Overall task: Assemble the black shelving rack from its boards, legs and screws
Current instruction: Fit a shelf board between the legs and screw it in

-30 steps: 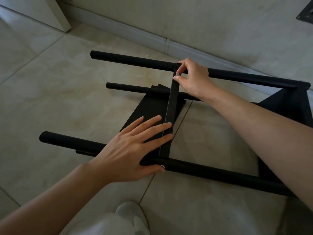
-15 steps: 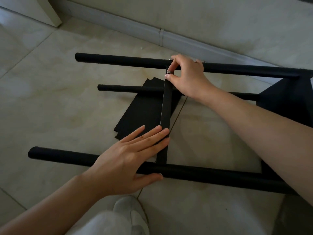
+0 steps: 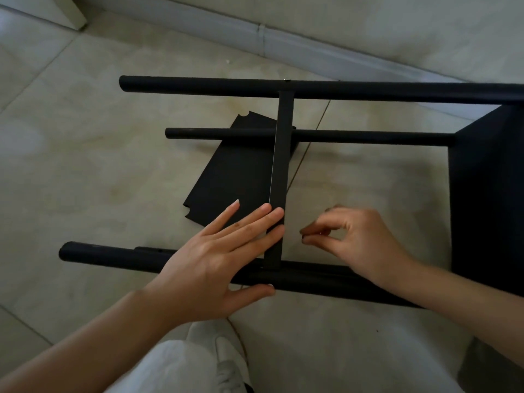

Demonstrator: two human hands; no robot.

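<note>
Black rack legs (image 3: 312,87), pale beige floor tiles (image 3: 85,165)

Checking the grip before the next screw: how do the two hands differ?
The left hand lies flat, fingers spread, pressing against the upright board; the right hand is pinched, thumb to fingertips, touching no board. The left reaches over the near leg; the right hovers between the legs. Both are bare.

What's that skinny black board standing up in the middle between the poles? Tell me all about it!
The upright board is a flat, matte black shelf seen edge-on, with a thin pale line down its left edge. It stands between the far leg and the near leg, meeting each at its ends. A small shiny screw sits in the far leg just above it. The left hand lies flat against its lower left side. The right hand, pinched, hovers beside it without touching.
</note>
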